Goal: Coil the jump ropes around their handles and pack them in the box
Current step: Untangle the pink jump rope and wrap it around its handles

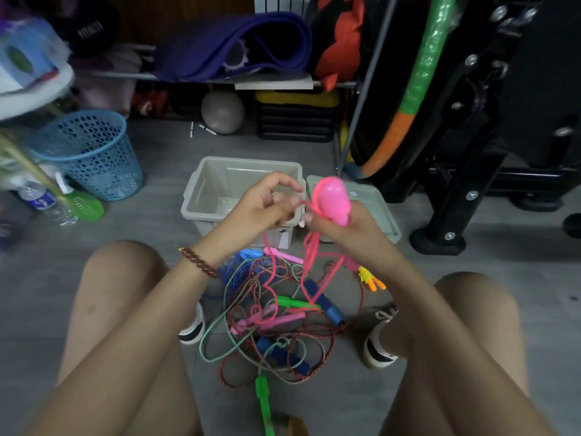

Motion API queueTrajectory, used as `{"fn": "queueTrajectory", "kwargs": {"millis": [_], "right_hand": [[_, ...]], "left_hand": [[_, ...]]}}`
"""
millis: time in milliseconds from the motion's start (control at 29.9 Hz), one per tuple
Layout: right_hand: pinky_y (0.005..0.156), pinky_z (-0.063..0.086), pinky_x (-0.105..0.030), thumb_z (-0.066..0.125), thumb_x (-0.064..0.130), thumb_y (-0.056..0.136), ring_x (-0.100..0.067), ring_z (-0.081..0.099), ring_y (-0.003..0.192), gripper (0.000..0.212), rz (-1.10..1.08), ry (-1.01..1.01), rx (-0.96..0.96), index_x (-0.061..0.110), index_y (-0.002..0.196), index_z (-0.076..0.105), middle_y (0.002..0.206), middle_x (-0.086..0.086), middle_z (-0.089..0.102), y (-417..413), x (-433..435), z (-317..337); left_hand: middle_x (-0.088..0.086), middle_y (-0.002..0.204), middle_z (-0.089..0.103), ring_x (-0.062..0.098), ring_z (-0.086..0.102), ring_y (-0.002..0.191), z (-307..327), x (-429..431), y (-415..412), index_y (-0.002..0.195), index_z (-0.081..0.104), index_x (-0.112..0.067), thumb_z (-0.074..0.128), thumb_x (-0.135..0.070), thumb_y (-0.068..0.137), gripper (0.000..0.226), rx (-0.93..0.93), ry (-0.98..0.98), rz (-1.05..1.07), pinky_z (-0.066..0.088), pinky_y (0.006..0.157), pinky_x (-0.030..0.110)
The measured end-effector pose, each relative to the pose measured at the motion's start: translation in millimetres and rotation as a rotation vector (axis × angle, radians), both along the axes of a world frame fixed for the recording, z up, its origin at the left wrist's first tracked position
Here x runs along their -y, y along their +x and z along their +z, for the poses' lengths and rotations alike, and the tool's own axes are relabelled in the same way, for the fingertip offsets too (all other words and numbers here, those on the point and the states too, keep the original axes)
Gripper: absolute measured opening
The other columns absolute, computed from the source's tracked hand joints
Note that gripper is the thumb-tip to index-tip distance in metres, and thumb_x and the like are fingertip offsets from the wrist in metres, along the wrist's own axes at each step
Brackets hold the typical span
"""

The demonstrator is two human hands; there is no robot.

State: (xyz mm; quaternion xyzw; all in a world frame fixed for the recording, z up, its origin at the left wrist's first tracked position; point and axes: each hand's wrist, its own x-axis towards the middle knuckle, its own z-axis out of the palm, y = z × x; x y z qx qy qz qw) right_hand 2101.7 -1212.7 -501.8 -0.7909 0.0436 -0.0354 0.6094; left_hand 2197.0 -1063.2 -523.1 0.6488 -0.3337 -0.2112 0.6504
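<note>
Right grip (342, 234) curled round glossy pink plastic handle (331, 196), left grip (261, 206) pinching its thin pink cord (308, 204); keep cord taut, lay tight even turns, tease slack from multicoloured rope tangle (276, 313)

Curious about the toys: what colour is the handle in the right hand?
Bright pink; the handle in the right hand shows best in the head view.

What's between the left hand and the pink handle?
Head view: a short stretch of pink rope, pinched by the left hand, runs to the pink handle that the right hand grips.
</note>
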Motion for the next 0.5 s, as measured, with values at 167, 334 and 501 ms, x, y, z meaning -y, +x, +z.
{"fn": "queueTrajectory", "kwargs": {"millis": [167, 334, 501], "right_hand": [[0.06, 0.039, -0.019, 0.059, 0.023, 0.083, 0.003, 0.051, 0.057, 0.015, -0.23, 0.358, 0.153, 0.01, 0.089, 0.059, 0.079, -0.004, 0.068, -2, 18, 15], [0.052, 0.045, -0.014, 0.039, 0.019, 0.097, 0.001, 0.059, 0.053, 0.02, -0.278, 0.665, 0.241, 0.016, 0.078, 0.043, 0.088, -0.006, 0.071, -9, 30, 28], [0.042, 0.029, -0.018, 0.053, 0.028, 0.08, -0.006, 0.037, 0.043, 0.013, -0.403, 0.547, 0.243, 0.019, 0.074, 0.045, 0.054, 0.006, 0.05, -9, 48, 22]], "left_hand": [[-0.003, 0.073, 0.062, 0.011, 0.058, 0.066, -38, 0, 2, 0.108, 0.048, -0.019, 0.067, -0.009, 0.083, 0.033, 0.09, 0.347, -0.259, 0.051, 0.066, 0.03], [-0.008, 0.079, 0.062, 0.017, 0.064, 0.085, -96, 0, 0, 0.109, 0.047, -0.021, 0.046, -0.005, 0.096, 0.021, 0.133, 0.607, -0.298, 0.05, 0.085, 0.034], [-0.009, 0.069, 0.062, 0.009, 0.062, 0.071, -129, -25, 19, 0.122, 0.05, -0.019, 0.042, -0.005, 0.098, 0.029, 0.181, 0.728, -0.146, 0.05, 0.077, 0.033]]}}
